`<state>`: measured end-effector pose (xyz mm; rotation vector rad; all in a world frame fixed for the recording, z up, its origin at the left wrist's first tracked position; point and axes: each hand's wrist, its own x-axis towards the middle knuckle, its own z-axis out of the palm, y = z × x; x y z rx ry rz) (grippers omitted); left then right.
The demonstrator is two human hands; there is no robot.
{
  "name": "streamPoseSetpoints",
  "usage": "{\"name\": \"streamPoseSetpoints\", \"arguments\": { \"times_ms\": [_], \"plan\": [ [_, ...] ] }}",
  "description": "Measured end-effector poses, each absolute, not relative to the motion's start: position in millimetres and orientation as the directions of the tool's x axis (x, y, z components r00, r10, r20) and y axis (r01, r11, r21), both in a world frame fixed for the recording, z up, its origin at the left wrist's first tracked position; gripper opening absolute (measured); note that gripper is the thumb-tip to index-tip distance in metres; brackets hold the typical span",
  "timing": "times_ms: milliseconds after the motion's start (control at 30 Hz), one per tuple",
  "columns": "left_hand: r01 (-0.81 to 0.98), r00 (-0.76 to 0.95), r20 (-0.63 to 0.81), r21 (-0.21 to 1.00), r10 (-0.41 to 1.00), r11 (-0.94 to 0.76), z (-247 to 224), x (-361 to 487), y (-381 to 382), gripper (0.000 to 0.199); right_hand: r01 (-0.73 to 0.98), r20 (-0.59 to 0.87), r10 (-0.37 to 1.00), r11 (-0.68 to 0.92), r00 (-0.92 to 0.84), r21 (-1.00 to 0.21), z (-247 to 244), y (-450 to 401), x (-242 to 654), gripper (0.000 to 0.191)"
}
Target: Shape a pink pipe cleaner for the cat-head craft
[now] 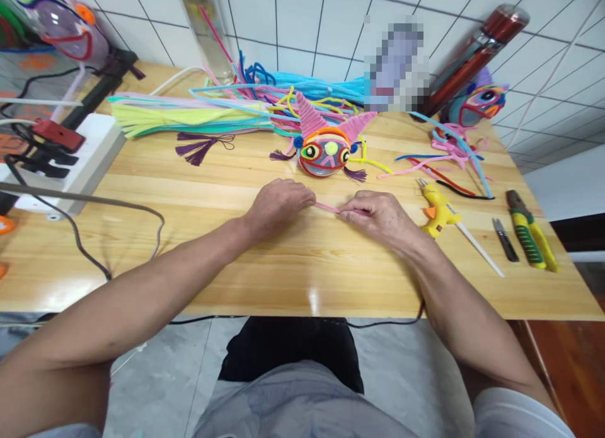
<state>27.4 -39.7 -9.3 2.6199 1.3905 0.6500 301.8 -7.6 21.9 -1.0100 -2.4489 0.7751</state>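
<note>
A short length of pink pipe cleaner is stretched between my two hands, low over the wooden table. My left hand is closed on one end of it. The other end is pinched between the fingers of my right hand. Just beyond stands a decorated clear ball with pink wrapped horns, ringed eyes, a red outline and purple tassels at its sides. To the right of my right hand lies a yellow hot glue gun with a white glue stick in its back.
Pipe cleaner bundles lie along the back, with a purple tassel in front. At right are small black snips, pliers and loose pipe cleaners. A red thermos stands behind. A power strip and cables occupy the left.
</note>
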Motion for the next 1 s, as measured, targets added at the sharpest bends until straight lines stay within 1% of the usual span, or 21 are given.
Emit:
{"name": "streamPoseSetpoints", "arguments": {
  "times_ms": [100, 267, 400, 567, 667, 733, 833, 1000],
  "plan": [
    [0.780, 0.424, 0.315, 0.351, 0.849, -0.519, -8, 27, -38, 0.032, 0.537, 0.144, 0.738, 0.595, -0.659, -0.598, 22, -6, 304, 0.020],
    [0.790, 0.334, 0.292, 0.432, 0.896, -0.435, -10, 24, -34, 0.032, 0.495, 0.215, 0.725, 0.626, -0.655, -0.603, 15, -1, 307, 0.018],
    [0.796, 0.283, 0.305, 0.454, 0.909, -0.400, -12, 22, -33, 0.029, 0.483, 0.245, 0.750, 0.604, -0.615, -0.634, 11, 1, 307, 0.018],
    [0.784, 0.254, 0.352, 0.471, 0.901, -0.405, -15, 21, -32, 0.026, 0.453, 0.280, 0.806, 0.540, -0.521, -0.710, 18, 1, 307, 0.022],
    [0.775, 0.238, 0.378, 0.481, 0.895, -0.409, -17, 21, -31, 0.026, 0.457, 0.282, 0.836, 0.505, -0.472, -0.732, 23, 2, 308, 0.025],
    [0.779, 0.229, 0.393, 0.475, 0.890, -0.410, -17, 22, -32, 0.027, 0.464, 0.280, 0.851, 0.486, -0.444, -0.741, 24, 1, 307, 0.027],
    [0.795, 0.232, 0.437, 0.429, 0.869, -0.428, -13, 28, -38, 0.027, 0.465, 0.280, 0.864, 0.470, -0.419, -0.750, 24, -2, 304, 0.028],
    [0.774, 0.331, 0.525, 0.324, 0.784, -0.544, -1, 39, -54, 0.035, 0.433, 0.282, 0.839, 0.494, -0.465, -0.754, 17, -11, 293, 0.024]
  ]
}}
